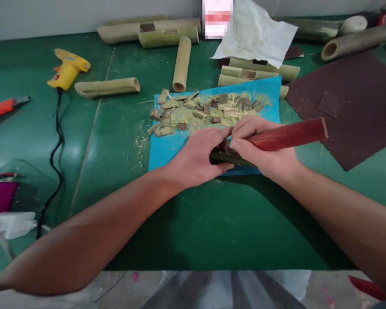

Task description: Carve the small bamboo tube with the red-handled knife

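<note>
A dark bamboo piece [225,157] lies over the front part of a blue sheet [161,150]. My left hand [199,159] is wrapped round its left end. My right hand [266,150] is closed on a tool with a thick red wooden handle [289,134], which points up to the right. The tool's tip meets the bamboo between my two hands and is partly hidden by my fingers. Bamboo chips and shavings [196,112] are spread over the back of the blue sheet.
A yellow glue gun [67,68] with a black cord lies at the left, near an orange-handled tool [3,108]. Cut bamboo tubes [182,64] lie along the back. White paper [254,34] rests behind the sheet; a dark brown board [350,107] is at the right.
</note>
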Tool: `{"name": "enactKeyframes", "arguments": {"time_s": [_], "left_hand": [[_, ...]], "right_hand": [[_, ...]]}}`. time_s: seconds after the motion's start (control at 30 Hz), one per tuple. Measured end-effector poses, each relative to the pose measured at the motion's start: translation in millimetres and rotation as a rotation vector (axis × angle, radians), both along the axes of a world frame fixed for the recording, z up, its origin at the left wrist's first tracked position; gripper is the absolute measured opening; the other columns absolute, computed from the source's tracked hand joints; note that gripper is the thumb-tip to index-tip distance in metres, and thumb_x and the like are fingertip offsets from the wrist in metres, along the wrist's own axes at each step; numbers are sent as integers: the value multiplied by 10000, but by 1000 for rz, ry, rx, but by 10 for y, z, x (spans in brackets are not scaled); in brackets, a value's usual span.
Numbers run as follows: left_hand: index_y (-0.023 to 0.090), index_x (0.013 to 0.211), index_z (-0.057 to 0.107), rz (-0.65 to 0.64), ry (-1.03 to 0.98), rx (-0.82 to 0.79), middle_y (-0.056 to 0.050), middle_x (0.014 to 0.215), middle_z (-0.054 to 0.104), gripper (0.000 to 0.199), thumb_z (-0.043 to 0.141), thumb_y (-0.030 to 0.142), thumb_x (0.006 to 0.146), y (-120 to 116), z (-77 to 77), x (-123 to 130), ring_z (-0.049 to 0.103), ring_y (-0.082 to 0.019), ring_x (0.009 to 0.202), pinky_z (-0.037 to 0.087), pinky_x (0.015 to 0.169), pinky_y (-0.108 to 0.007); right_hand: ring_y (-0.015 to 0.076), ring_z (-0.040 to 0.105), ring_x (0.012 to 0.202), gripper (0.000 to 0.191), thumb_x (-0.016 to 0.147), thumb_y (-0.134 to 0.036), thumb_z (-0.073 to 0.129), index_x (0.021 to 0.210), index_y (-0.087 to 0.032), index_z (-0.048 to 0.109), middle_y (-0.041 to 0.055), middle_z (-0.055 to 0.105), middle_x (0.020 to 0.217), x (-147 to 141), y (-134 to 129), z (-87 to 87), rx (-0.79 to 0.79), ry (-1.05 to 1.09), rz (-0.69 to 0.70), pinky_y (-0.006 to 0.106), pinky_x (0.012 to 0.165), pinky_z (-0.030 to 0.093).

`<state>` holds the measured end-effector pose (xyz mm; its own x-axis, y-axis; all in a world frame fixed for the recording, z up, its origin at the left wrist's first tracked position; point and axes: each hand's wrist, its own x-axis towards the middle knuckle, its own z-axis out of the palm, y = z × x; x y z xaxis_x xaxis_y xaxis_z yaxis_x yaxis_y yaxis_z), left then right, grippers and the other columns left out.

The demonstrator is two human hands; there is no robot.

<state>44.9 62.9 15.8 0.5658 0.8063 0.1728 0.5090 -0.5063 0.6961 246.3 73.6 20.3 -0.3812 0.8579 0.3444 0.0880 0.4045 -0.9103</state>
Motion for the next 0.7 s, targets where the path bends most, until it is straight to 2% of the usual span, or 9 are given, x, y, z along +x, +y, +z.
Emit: {"name": "enactKeyframes", "arguments": {"time_s": [0.1, 0.23, 0.37, 0.5, 0.7], "left_hand": [[212, 1018, 613, -3, 9, 10, -48, 943, 712, 202, 719, 343, 907, 4, -6, -4, 679, -242, 875, 455, 743, -359], [202, 1017, 618, -13, -11, 7, -55, 1027, 742, 213, 743, 328, 899, 5, -23, -10, 687, -237, 922, 466, 794, -360], [201, 1119, 638, -12, -11, -12, -46, 1039, 751, 276, 755, 297, 889, -1, -19, -16, 694, -237, 966, 484, 842, -364], [206, 1096, 636, -16, -13, -33, -42, 1038, 750, 256, 755, 263, 877, -5, 1, -15, 688, -231, 963, 482, 837, -355], [208, 1015, 624, -5, 5, -34, -50, 962, 715, 202, 749, 284, 877, 1, 6, 0, 670, -243, 891, 465, 752, -358]], "right_hand": [[206, 625, 724, 330, 916, -423, 777, 687, -269, 594, 14, 652, 736, -16, -11, 31, -1, -18, -2, 405, 703, 562], [179, 548, 643, 364, 909, -334, 756, 645, -264, 516, 1, 561, 675, -32, -26, 63, 5, 12, -23, 382, 620, 506], [179, 501, 619, 433, 902, -378, 763, 613, -265, 461, 10, 521, 654, -6, -13, 42, 4, -26, -122, 384, 584, 479], [196, 550, 651, 451, 918, -455, 766, 610, -268, 496, 20, 573, 672, 17, -2, 24, 15, -23, -148, 397, 624, 530], [215, 657, 767, 333, 941, -444, 777, 699, -273, 625, 25, 680, 787, 3, -24, 38, 31, 21, -36, 423, 751, 590]]}}
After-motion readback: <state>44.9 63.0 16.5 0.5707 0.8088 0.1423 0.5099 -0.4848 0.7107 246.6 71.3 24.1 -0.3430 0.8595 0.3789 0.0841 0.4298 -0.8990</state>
